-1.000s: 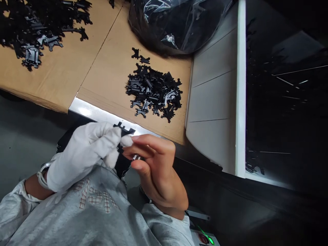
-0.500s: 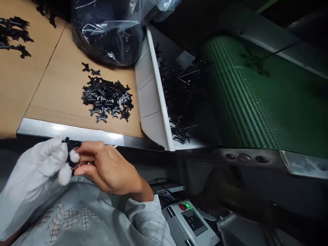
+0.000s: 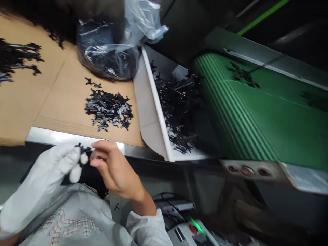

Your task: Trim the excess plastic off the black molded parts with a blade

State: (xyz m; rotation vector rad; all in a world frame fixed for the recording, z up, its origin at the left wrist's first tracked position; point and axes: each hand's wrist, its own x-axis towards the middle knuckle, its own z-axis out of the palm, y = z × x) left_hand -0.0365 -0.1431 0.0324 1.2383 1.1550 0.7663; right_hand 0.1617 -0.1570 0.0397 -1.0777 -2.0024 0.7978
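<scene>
My left hand [image 3: 57, 171], in a white glove, pinches a small black plastic part [image 3: 83, 149] over the front edge of the table. My bare right hand [image 3: 118, 167] is just right of the part, its fingertips curled together close to the part's end. Whether something small sits between those fingertips is too blurred to tell. Beyond both hands, a heap of similar black plastic parts [image 3: 109, 109] lies on the cardboard.
A white tray [image 3: 160, 116] of black pieces stands between the cardboard [image 3: 55, 106] and a green conveyor belt [image 3: 271, 123]. Behind the heap sits a plastic-lined container [image 3: 110, 61]. More parts [image 3: 22, 59] lie at left; a control box [image 3: 192, 234] is below right.
My right hand has drawn slightly away from the left, and its fingers have moved along the part. The left hand keeps its pinch. The whole view has shifted a little.
</scene>
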